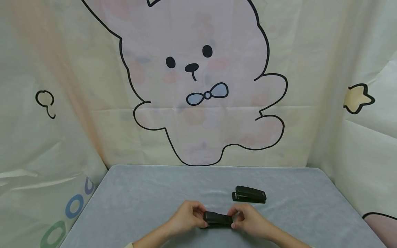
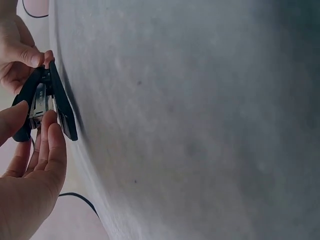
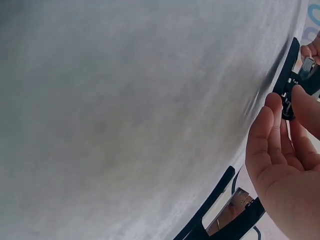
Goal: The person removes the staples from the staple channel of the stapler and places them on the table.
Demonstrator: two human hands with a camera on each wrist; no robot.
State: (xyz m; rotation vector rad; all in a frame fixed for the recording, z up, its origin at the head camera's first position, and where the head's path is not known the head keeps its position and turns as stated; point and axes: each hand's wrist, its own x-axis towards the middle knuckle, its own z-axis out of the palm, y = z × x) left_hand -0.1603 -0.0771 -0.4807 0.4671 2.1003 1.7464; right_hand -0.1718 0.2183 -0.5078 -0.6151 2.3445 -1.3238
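Observation:
A black stapler [image 1: 217, 218] lies near the front of the grey table, between my two hands. My left hand [image 1: 188, 215] pinches its left end; in the left wrist view the thumb is on the upper arm and fingertips reach in beside the metal magazine [image 2: 42, 100]. There the upper arm is spread apart from the base [image 2: 62, 102]. With thumb and fingers, my right hand [image 1: 248, 217] grips the hinge end [image 3: 287, 97]. Behind it, to the right, rests a second black stapler [image 1: 249, 194], untouched, its upper arm raised from its base.
Grey cloth covers the table [image 1: 149, 186]. Light curtains with cartoon drawings hang behind it and on both sides, and the back curtain [image 1: 198, 137] meets the table's far edge.

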